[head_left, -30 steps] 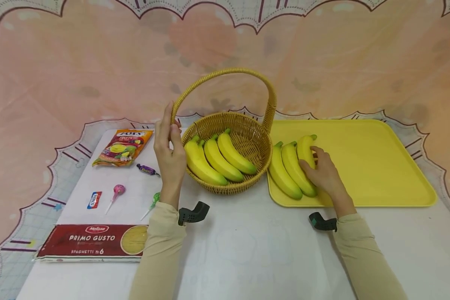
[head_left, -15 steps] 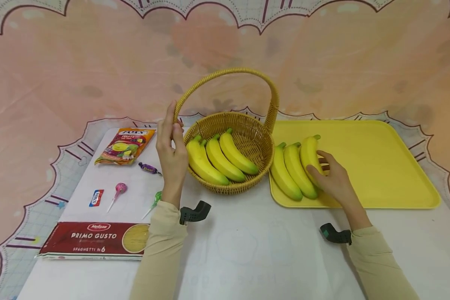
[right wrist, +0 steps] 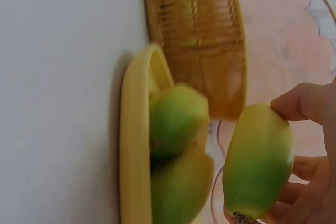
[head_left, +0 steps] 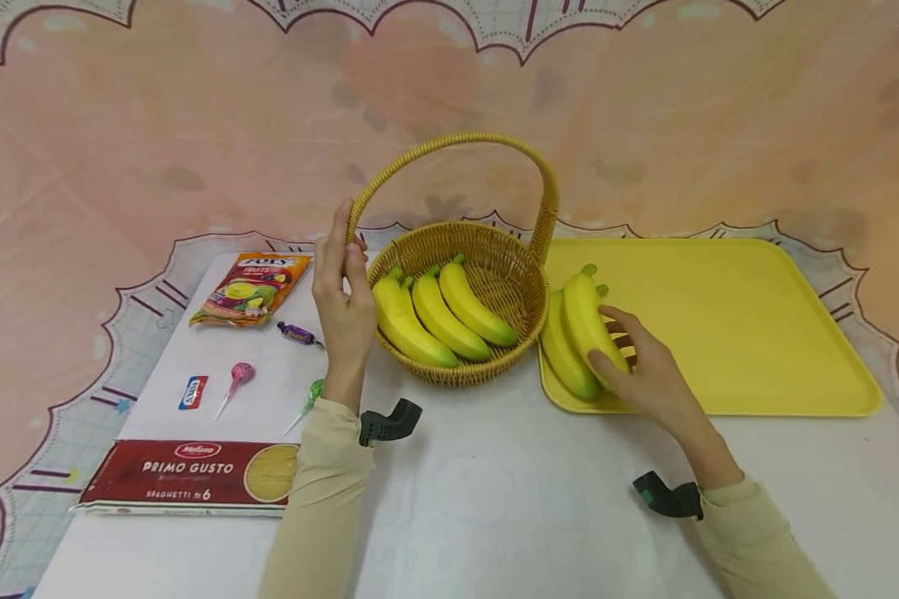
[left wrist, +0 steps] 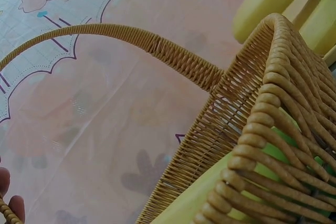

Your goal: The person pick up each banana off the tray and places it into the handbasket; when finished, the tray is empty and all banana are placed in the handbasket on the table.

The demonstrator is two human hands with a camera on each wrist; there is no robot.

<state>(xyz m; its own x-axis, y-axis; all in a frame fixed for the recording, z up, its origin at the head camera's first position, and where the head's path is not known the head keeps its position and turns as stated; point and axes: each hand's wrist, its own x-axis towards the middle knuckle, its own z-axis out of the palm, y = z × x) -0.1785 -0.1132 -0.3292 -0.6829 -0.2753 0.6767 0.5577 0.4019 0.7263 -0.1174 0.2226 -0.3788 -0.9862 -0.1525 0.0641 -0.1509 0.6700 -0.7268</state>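
Two hands: both were at work, one on each side of the basket.
Right hand [head_left: 640,378]: fingers and thumb were curled round a yellow banana with a green tip [head_left: 590,323], raised off its neighbours; the right wrist view showed the same grip, thumb on top [right wrist: 310,145].
Held banana [right wrist: 257,163]: it hung over the near left corner of the flat yellow plastic tray [head_left: 757,333], long axis running away from the person and leaning slightly left, stem end farthest.
Key relation: the round woven wicker basket with an arched handle [head_left: 494,366] lay directly to the left of the held banana, just beside the tray's edge; the right hand was the nearer one to the fruit.
Left hand [head_left: 342,304]: upright, fingers straight, fingertips touching the handle's left foot [head_left: 354,218] where it meets the rim.
Inside the basket: three yellow bananas [head_left: 442,312] lay side by side, parallel to the held one.
On the tray: another banana [head_left: 562,353] rested just left of the held one, partly hidden by it.
Bench [head_left: 494,516]: white surface; far left sat an orange sweet packet [head_left: 249,289], a purple wrapped candy [head_left: 295,334], a pink lollipop [head_left: 238,376], a green lollipop [head_left: 310,395], a small blue-and-red wrapper [head_left: 191,392] and a red spaghetti box [head_left: 195,476].
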